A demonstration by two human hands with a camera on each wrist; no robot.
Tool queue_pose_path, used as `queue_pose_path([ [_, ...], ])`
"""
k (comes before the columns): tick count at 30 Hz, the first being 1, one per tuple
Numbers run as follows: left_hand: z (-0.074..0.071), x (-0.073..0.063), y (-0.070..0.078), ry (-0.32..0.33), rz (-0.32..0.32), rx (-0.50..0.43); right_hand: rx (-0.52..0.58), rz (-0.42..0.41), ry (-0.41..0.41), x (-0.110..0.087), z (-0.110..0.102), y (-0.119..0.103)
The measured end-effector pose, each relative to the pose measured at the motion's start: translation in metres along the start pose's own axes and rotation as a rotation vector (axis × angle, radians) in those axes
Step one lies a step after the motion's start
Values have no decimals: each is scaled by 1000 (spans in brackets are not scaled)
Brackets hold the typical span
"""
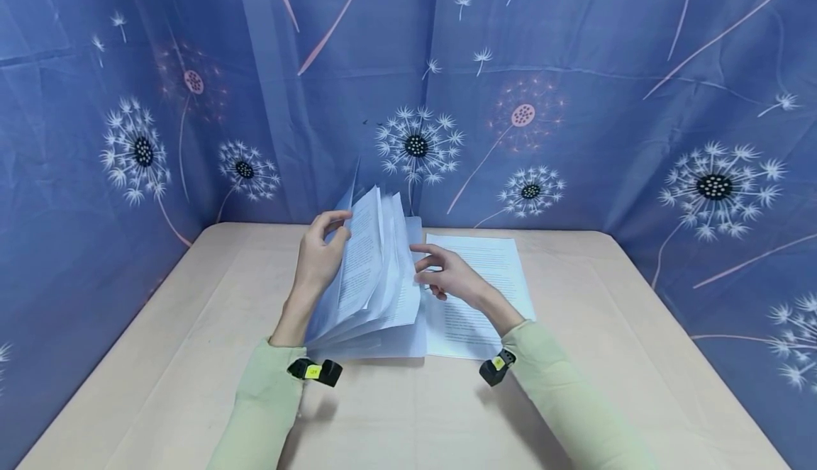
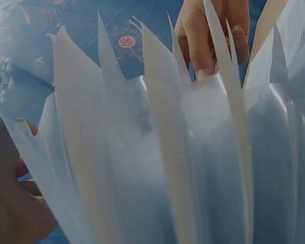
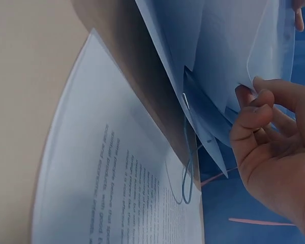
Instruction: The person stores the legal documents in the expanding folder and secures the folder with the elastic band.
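A blue clear-sleeve folder (image 1: 376, 282) lies open on the table, its sleeves (image 2: 162, 152) fanned upright. My left hand (image 1: 321, 256) grips the raised bunch from the left, thumb over the top edge; its palm (image 2: 10, 203) shows behind the sheets. My right hand (image 1: 443, 273) reaches in from the right, and its fingers (image 2: 206, 43) pinch the edge of one sleeve (image 3: 229, 56). The curled fingers (image 3: 259, 119) sit against that edge in the right wrist view. A printed page (image 1: 494, 264) lies flat on the folder's right side (image 3: 127, 188).
The beige table (image 1: 574, 385) is walled on three sides by a blue dandelion-print cloth (image 1: 574, 101). A thin elastic loop (image 3: 187, 170) hangs at the folder's spine. Bare tabletop (image 3: 25, 61) lies beside the flat page.
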State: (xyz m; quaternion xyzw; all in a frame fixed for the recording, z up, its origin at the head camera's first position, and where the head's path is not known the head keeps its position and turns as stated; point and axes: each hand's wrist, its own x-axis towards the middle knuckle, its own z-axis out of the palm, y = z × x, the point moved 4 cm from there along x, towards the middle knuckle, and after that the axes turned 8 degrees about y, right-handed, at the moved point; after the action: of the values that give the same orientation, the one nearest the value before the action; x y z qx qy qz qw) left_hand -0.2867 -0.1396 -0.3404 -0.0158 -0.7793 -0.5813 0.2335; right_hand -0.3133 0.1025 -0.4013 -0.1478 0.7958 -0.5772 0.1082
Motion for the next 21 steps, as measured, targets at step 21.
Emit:
queue_pose_path([
  [21, 1, -1, 3, 3, -3, 2, -26, 13, 23, 9, 17, 3],
])
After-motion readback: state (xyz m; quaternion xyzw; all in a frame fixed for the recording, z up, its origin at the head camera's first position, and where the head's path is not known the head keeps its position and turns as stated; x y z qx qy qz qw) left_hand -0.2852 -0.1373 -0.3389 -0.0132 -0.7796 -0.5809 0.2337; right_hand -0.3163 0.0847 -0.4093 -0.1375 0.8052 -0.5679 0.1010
